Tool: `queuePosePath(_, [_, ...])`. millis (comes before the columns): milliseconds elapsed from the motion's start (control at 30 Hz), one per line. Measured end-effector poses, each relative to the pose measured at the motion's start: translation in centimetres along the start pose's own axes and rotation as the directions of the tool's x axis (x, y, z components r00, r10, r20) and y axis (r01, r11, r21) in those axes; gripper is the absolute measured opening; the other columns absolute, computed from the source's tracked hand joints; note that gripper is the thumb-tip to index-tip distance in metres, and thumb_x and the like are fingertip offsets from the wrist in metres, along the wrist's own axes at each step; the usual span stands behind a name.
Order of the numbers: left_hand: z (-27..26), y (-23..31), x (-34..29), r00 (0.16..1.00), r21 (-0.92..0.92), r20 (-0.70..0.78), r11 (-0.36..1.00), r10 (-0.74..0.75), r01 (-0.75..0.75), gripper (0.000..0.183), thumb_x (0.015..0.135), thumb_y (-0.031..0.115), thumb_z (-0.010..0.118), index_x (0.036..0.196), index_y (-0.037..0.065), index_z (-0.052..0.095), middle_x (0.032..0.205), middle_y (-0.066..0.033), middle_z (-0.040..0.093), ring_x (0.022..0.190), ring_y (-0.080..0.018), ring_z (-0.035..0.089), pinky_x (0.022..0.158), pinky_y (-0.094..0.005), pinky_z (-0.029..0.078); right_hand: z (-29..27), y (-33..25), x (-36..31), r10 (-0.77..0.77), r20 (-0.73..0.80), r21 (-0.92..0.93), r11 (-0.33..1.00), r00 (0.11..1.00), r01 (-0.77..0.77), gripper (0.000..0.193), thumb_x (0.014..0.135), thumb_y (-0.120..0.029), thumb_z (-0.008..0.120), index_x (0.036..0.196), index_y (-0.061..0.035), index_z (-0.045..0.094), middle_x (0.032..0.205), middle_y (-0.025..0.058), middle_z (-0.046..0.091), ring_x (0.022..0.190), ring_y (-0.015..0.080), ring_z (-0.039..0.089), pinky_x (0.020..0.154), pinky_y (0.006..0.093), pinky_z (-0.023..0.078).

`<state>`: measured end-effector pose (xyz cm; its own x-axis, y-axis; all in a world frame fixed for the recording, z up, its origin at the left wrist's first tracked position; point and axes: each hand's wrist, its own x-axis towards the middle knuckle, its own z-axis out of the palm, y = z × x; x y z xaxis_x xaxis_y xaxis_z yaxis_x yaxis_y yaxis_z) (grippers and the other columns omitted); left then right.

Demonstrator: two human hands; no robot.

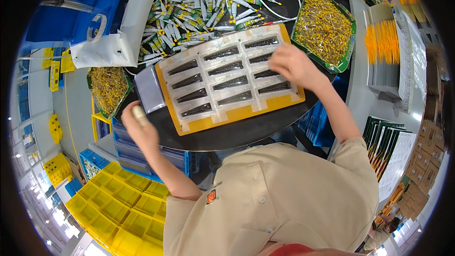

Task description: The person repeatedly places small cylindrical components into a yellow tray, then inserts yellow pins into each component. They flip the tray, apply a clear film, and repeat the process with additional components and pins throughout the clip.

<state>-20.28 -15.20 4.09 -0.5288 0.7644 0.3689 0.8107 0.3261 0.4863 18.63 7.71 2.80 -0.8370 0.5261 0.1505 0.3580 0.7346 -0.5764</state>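
Observation:
A mould tray (208,78) with a yellow base and white top lies on the black round table, holding rows of dark, tapered cavities under clear film. Above its right columns my right hand (296,66) has its fingers curled together; whatever they may hold is hidden. At the table's left edge, my left hand (140,128) hangs beside a stack of clear plastic pieces (150,90). A pale wrap (139,115) covers one of its digits, and blur hides the rest of its fingers. Beyond the tray lies a heap of small tubes (204,9) with yellow caps.
Green-edged trays of small yellow parts flank the work: one on the right (324,28), another on the left (110,90). Yellow bins (118,199) stand low at left. Cards with orange pieces (384,42) fill a box at right. A white cable (272,14) crosses the far table.

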Motion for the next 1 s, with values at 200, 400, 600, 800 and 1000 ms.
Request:
queuePosePath(200, [3.6,-15.7,0.9,0.848,0.320,-0.021,0.800,-0.530,0.508,0.040,0.102,0.034,0.051,0.122,0.000,0.058,0.116,-0.0292,0.059,0.108,-0.0469,0.055,0.094,-0.0541,0.045,3.2,9.0,12.6,-0.045,-0.252,-0.286,0.958,0.967,-0.030,0.016,0.081,-0.006,0.070,0.097,-0.0060,0.067,0.099,0.0086,0.059,0.099,0.0298,0.059,0.085,0.0400,0.050])
queuePosePath(400, [6.6,-6.1,5.0,0.941,-0.192,-0.281,0.972,-0.189,0.137,0.019,0.092,0.015,0.069,0.106,0.001,0.068,0.108,-0.0158,0.065,0.102,-0.0343,0.060,0.091,-0.0418,0.047,1.2,10.0,13.4,-0.065,-0.082,-0.389,0.921,0.994,0.028,0.019,0.082,-0.017,0.073,0.100,-0.0134,0.067,0.099,0.0027,0.063,0.103,0.0266,0.057,0.089,0.0410,0.044])
queuePosePath(600, [16.7,7.8,11.7,0.845,-0.366,0.171,0.829,0.507,-0.423,0.022,0.081,0.011,0.074,0.103,0.008,0.074,0.108,-0.0083,0.066,0.107,-0.0305,0.056,0.095,-0.0406,0.044,-1.3,5.7,4.5,-0.200,-0.236,-0.325,0.938,0.951,0.117,0.020,0.077,-0.015,0.076,0.097,-0.0143,0.074,0.096,-0.0002,0.068,0.097,0.0232,0.059,0.085,0.0373,0.046])
queuePosePath(800, [22.4,11.9,14.8,0.630,-0.206,0.527,0.804,0.571,-0.558,0.016,0.077,0.010,0.073,0.093,0.012,0.074,0.106,-0.0081,0.062,0.110,-0.0316,0.053,0.095,-0.0446,0.045,0.9,4.6,4.4,-0.195,-0.152,-0.395,0.910,0.969,0.121,0.028,0.077,-0.013,0.074,0.105,-0.0138,0.072,0.109,0.0021,0.064,0.106,0.0257,0.057,0.091,0.0412,0.046])
queuePosePath(1000, [19.8,11.3,13.9,0.743,-0.459,0.358,0.800,0.565,-0.387,0.019,0.084,0.004,0.067,0.102,0.006,0.061,0.103,-0.0135,0.060,0.106,-0.0349,0.055,0.094,-0.0437,0.044,3.2,8.4,16.7,0.145,-0.346,-0.312,0.914,0.927,-0.259,0.049,0.083,-0.009,0.070,0.130,-0.0109,0.058,0.102,0.0137,0.064,0.098,0.0350,0.060,0.085,0.0435,0.051])
